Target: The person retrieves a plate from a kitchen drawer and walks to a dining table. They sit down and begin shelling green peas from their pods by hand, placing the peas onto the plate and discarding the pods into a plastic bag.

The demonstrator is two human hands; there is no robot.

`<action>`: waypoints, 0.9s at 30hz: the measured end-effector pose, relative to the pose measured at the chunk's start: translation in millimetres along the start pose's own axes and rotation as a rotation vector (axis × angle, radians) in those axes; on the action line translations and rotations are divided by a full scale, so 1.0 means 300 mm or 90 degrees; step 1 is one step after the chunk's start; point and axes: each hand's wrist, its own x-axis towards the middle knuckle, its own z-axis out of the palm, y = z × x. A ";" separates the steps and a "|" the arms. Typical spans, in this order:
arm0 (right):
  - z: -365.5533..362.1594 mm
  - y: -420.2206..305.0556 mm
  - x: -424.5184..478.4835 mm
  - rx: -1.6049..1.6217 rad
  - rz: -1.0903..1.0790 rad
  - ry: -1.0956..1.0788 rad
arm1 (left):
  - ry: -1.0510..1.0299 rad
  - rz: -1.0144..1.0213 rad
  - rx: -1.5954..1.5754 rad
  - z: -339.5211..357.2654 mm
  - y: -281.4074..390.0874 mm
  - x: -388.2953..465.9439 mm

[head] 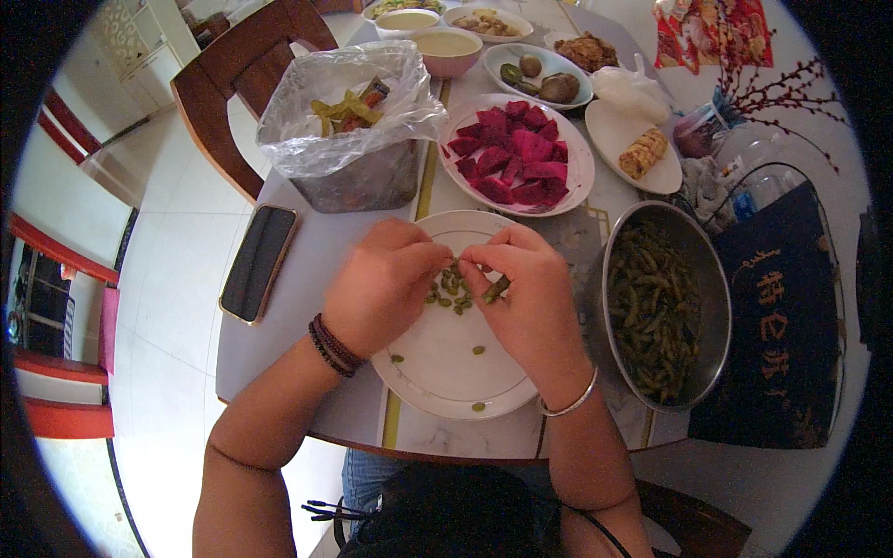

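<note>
My left hand (pixel 391 279) and my right hand (pixel 527 300) meet fingertip to fingertip above a white plate (pixel 446 376). A green edamame pod (pixel 497 288) is held against the fingers of my right hand. Whatever my left thumb and finger pinch is too small and covered to make out. Shelled green beans (pixel 457 286) lie in a small heap on the plate beneath my fingers, and a few single beans (pixel 478 350) are scattered nearer its front rim. To the right stands a metal bowl (pixel 722 335) with many edamame pods (pixel 652 307) in it.
A bin (pixel 356 178) lined with a clear plastic bag (pixel 300 91) holds peels. A phone (pixel 259 261) lies at the table's left. Behind my plate is a plate of cut red dragon fruit (pixel 516 150); further dishes stand beyond. A dark bag (pixel 774 328) with writing sits right.
</note>
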 end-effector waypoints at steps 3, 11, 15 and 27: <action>0.001 0.006 0.000 -0.018 -0.012 0.014 | -0.019 0.013 -0.012 0.002 -0.002 0.005; -0.003 0.007 -0.004 0.009 -0.007 0.014 | -0.047 0.074 0.048 -0.025 -0.021 0.017; -0.026 -0.019 0.003 0.243 0.143 -0.024 | 0.070 0.078 0.065 -0.057 -0.012 0.034; -0.024 0.010 0.018 1.150 0.591 -0.059 | 0.250 0.043 0.434 -0.276 -0.009 0.290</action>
